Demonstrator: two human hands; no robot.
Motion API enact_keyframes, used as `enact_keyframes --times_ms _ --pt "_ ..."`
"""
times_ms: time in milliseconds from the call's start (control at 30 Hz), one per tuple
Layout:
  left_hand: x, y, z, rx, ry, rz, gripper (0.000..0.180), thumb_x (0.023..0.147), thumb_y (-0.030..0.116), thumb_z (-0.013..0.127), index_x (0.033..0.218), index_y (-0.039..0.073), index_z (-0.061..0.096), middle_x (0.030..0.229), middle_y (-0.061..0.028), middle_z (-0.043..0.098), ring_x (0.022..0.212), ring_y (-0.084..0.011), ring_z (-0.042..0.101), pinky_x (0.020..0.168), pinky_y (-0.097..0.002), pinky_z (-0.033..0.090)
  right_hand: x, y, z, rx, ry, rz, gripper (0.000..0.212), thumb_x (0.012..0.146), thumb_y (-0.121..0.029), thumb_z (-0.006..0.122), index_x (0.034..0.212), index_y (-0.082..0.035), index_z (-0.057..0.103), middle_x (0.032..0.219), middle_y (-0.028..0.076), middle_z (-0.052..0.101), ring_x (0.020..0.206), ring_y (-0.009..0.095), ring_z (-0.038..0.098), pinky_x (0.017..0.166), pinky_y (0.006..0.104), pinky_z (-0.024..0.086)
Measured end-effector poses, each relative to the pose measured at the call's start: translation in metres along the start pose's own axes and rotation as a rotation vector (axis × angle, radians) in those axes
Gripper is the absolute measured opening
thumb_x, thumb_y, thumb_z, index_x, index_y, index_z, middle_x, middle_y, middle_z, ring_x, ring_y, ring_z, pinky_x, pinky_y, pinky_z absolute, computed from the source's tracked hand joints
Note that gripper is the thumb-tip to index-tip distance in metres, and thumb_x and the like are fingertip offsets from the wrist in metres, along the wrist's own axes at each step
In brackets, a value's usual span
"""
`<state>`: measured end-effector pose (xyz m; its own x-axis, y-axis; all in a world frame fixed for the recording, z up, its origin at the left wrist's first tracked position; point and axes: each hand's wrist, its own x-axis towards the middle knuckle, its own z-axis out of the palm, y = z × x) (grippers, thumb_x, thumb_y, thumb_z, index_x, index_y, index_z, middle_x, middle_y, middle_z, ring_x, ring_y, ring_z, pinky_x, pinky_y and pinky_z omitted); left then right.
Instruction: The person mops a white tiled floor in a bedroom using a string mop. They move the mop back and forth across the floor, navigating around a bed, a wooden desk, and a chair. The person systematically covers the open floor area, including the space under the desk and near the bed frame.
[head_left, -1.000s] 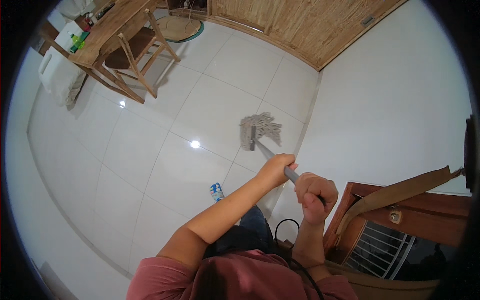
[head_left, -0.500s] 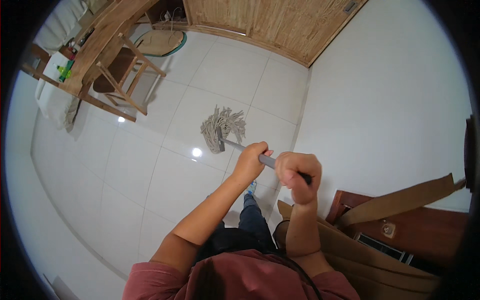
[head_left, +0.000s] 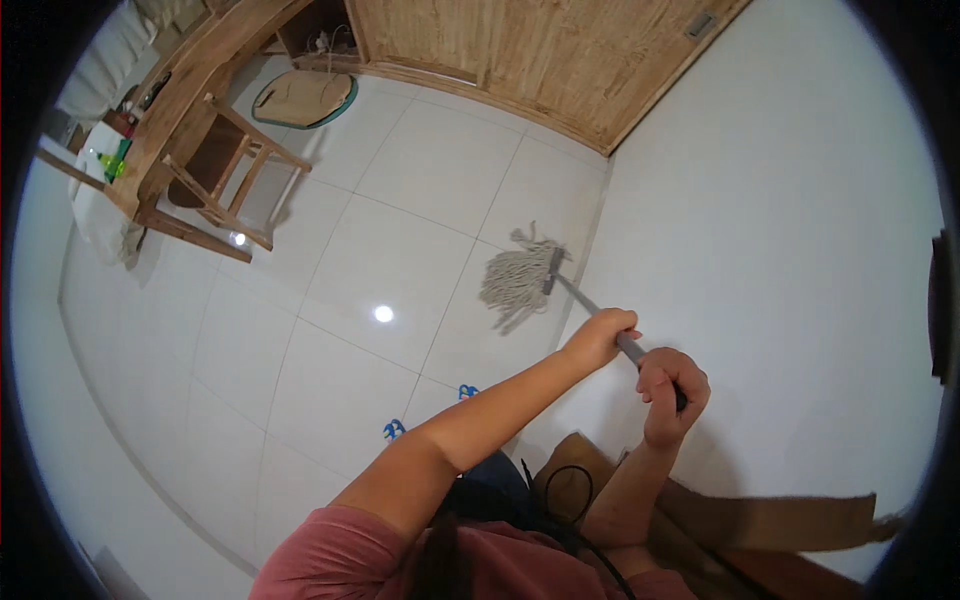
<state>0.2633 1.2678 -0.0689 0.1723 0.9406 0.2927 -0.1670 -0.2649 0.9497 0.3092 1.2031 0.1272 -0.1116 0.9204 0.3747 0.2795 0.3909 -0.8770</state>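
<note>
I hold a mop by its grey handle (head_left: 580, 300) with both hands. My left hand (head_left: 598, 338) grips the handle lower down, and my right hand (head_left: 672, 392) grips it higher up, close behind the left. The mop's pale string head (head_left: 515, 281) lies on the white tiled floor (head_left: 390, 250) close to the white wall (head_left: 760, 230). My feet in blue footwear (head_left: 394, 429) show below my left forearm.
A wooden chair (head_left: 232, 178) and a wooden table (head_left: 190, 90) stand at the far left. A round mat (head_left: 303, 98) lies by the wood-panelled wall (head_left: 540, 50). A brown wooden piece (head_left: 760, 515) juts in at the lower right.
The mop head has swept across the tiles toward the white wall. My hands have moved along with the handle, and my view has swung to the right.
</note>
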Motion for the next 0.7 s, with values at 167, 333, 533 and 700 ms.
enact_keyframes --times_ms 167,333,533,700 --pt "0.018 -0.001 0.011 0.206 0.048 0.120 0.024 0.081 0.010 0.063 0.071 0.002 0.043 0.067 -0.0164 0.049 0.066 -0.0359 0.048 0.060 -0.0421 0.040 -0.001 0.033 -0.003 0.174 0.140 0.033 0.022 0.084 -0.009 0.045 0.063 -0.007 0.040 0.048 0.001 0.037 0.046 0.011 0.034 0.062 0.0304 0.036" --pt "0.020 0.015 -0.017 0.306 0.172 0.125 0.024 0.081 0.009 0.063 0.070 0.002 0.043 0.067 -0.0175 0.050 0.066 -0.0379 0.049 0.059 -0.0438 0.039 0.010 0.040 0.010 0.366 0.133 -0.080 0.028 0.085 -0.012 0.046 0.061 -0.011 0.033 0.047 0.002 0.037 0.045 0.013 0.032 0.055 0.0298 0.032" --pt "-0.031 0.049 -0.085 0.440 0.359 -0.028 0.023 0.081 0.010 0.063 0.070 0.000 0.045 0.066 -0.0184 0.050 0.066 -0.0399 0.050 0.059 -0.0458 0.039 -0.002 0.016 0.060 0.584 -0.153 -0.123 0.031 0.088 -0.016 0.051 0.060 -0.009 0.038 0.047 0.002 0.041 0.043 0.014 0.038 0.053 0.0313 0.035" --pt "-0.110 0.090 -0.143 0.576 0.537 -0.107 0.019 0.080 0.009 0.063 0.072 0.000 0.049 0.068 -0.0195 0.055 0.069 -0.0400 0.054 0.060 -0.0454 0.042 -0.031 -0.027 0.119 0.754 -0.368 -0.103 0.027 0.085 -0.014 0.051 0.061 -0.008 0.041 0.047 0.001 0.041 0.043 0.014 0.039 0.052 0.0317 0.035"
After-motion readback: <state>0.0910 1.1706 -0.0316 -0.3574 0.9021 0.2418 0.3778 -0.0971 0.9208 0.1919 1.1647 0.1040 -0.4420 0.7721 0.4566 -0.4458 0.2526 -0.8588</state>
